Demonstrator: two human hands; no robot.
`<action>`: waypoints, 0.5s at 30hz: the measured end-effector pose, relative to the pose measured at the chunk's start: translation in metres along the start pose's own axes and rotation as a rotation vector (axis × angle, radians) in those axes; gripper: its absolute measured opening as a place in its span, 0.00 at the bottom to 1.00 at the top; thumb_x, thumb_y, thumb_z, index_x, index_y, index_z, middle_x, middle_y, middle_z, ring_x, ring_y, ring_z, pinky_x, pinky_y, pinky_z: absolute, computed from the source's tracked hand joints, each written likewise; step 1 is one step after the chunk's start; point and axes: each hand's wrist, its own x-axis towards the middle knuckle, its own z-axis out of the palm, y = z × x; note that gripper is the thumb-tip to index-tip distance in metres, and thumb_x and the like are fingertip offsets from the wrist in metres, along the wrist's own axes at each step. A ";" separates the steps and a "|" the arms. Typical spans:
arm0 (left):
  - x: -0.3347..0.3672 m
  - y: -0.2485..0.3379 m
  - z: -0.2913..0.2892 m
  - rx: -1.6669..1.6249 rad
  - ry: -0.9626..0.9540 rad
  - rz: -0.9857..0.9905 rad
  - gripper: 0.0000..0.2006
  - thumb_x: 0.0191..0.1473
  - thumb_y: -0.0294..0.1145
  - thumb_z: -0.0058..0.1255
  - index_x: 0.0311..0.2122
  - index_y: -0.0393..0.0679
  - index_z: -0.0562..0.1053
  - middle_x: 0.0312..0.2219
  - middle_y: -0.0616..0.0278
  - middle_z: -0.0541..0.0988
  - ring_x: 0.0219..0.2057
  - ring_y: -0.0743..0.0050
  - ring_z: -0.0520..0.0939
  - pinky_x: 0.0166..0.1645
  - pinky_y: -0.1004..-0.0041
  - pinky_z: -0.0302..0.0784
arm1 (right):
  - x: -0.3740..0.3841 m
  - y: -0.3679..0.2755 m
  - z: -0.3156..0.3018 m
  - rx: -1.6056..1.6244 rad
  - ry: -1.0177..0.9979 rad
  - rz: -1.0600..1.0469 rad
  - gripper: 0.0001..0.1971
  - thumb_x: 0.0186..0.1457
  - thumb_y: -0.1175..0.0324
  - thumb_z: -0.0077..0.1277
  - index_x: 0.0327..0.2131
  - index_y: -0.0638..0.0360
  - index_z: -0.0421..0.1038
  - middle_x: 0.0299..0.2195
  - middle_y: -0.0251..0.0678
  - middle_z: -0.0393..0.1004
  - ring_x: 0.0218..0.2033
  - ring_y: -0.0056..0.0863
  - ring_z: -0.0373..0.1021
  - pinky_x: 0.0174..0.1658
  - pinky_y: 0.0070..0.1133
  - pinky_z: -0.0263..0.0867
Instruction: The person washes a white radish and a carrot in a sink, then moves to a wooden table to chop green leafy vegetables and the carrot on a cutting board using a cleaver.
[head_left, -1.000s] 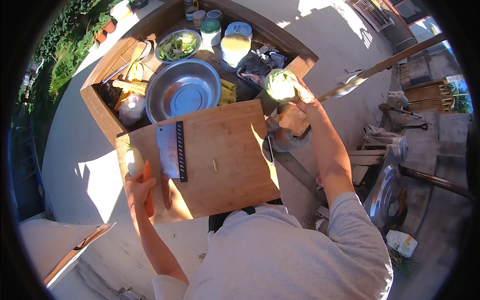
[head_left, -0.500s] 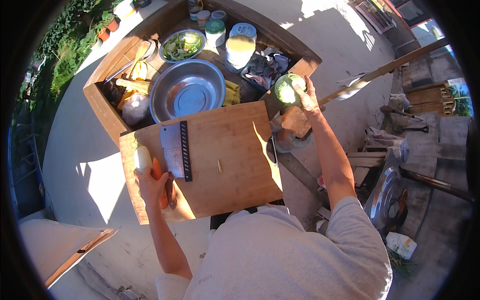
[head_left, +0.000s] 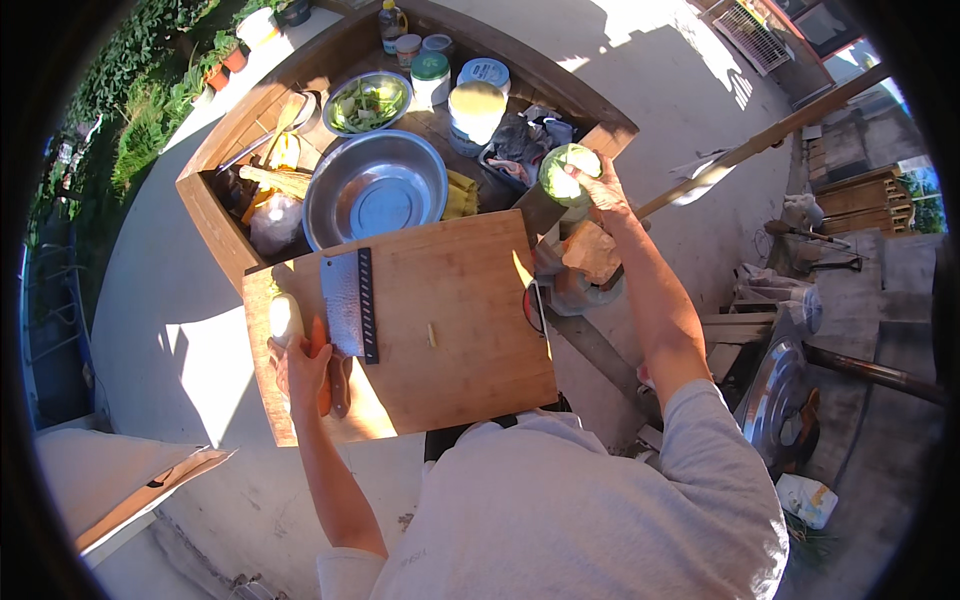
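Note:
At the left of the wooden cutting board (head_left: 455,290), my left hand (head_left: 298,372) is closed round the lower part of a white radish (head_left: 286,318). An orange carrot (head_left: 320,338) lies against that hand, partly hidden by it. Beside them rests a cleaver (head_left: 343,305) with a wooden handle (head_left: 340,388) and a dark slotted strip along its blade. A small pale vegetable piece (head_left: 431,335) sits mid-board. My right hand (head_left: 603,188) grips a pale green cabbage (head_left: 562,178) from its right side, beyond the board's far right corner.
Behind the board, a wooden-sided table (head_left: 222,232) carries a large steel basin (head_left: 425,205), a bowl of cut greens (head_left: 368,103), lidded tubs (head_left: 478,108) and dark cloths (head_left: 520,145). A brick-like block (head_left: 592,252) stands below the cabbage. A wooden pole (head_left: 740,150) slants at right.
My right hand has bent further round the cabbage, which has turned and shifted slightly left. The left hand stays on the radish. The whole view has shifted a little.

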 end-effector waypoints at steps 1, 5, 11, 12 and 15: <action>0.000 0.002 0.001 0.010 0.014 0.007 0.20 0.40 0.44 0.65 0.33 0.40 0.72 0.36 0.51 0.72 0.36 0.49 0.78 0.41 0.57 0.74 | 0.006 0.010 -0.009 0.000 -0.012 -0.013 0.48 0.45 0.70 0.69 0.65 0.57 0.47 0.55 0.42 0.66 0.55 0.32 0.65 0.55 0.30 0.66; 0.010 -0.017 0.017 0.060 0.021 -0.008 0.20 0.40 0.45 0.65 0.36 0.46 0.74 0.34 0.54 0.79 0.40 0.50 0.79 0.43 0.56 0.75 | 0.016 0.027 -0.024 -0.174 -0.025 -0.108 0.52 0.47 0.72 0.67 0.68 0.58 0.39 0.59 0.43 0.61 0.58 0.34 0.62 0.59 0.30 0.62; 0.003 -0.011 0.014 0.095 0.070 -0.024 0.21 0.39 0.45 0.66 0.37 0.46 0.75 0.37 0.54 0.78 0.45 0.49 0.74 0.48 0.58 0.74 | -0.003 0.026 -0.015 -0.235 0.125 -0.145 0.58 0.40 0.43 0.68 0.67 0.59 0.45 0.61 0.50 0.48 0.63 0.42 0.53 0.63 0.33 0.55; 0.003 -0.013 0.014 0.070 0.047 -0.031 0.21 0.39 0.45 0.66 0.37 0.46 0.75 0.37 0.54 0.78 0.45 0.49 0.74 0.48 0.58 0.73 | -0.004 0.024 -0.012 -0.212 0.171 -0.136 0.56 0.41 0.42 0.66 0.67 0.59 0.46 0.61 0.50 0.48 0.63 0.43 0.53 0.63 0.33 0.55; 0.013 -0.019 0.018 0.067 0.012 -0.022 0.21 0.38 0.46 0.66 0.36 0.45 0.75 0.39 0.54 0.76 0.44 0.50 0.76 0.48 0.57 0.74 | 0.001 0.031 -0.031 -0.161 0.399 -0.198 0.46 0.51 0.39 0.56 0.64 0.59 0.53 0.61 0.49 0.50 0.60 0.43 0.56 0.61 0.33 0.57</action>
